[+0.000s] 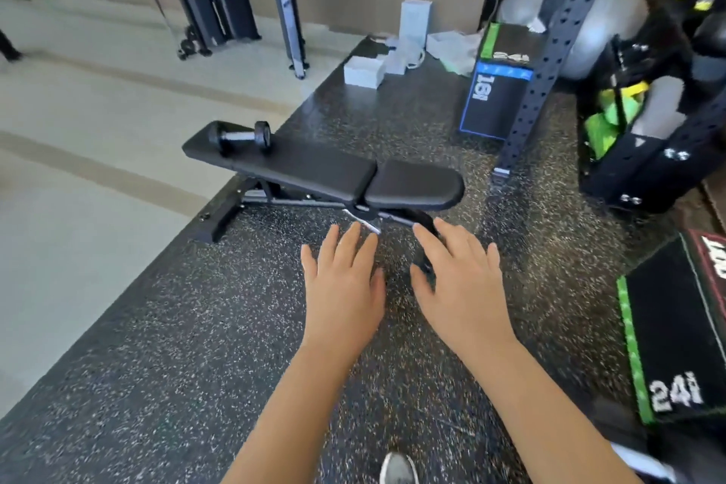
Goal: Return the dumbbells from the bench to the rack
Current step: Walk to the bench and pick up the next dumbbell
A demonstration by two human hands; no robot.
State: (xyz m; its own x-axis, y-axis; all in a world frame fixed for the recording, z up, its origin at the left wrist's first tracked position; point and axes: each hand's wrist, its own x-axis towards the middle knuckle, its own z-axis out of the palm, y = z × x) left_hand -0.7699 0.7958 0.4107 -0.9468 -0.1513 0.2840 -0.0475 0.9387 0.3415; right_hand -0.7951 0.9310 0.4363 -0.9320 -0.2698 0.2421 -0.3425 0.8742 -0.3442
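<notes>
A person's left hand (pixel 343 283) and right hand (pixel 457 279) hover empty, fingers spread, over the speckled floor mat (pixel 176 326) near a black bench (pixel 314 169), where one dumbbell (pixel 239 136) lies at its far left end.
</notes>
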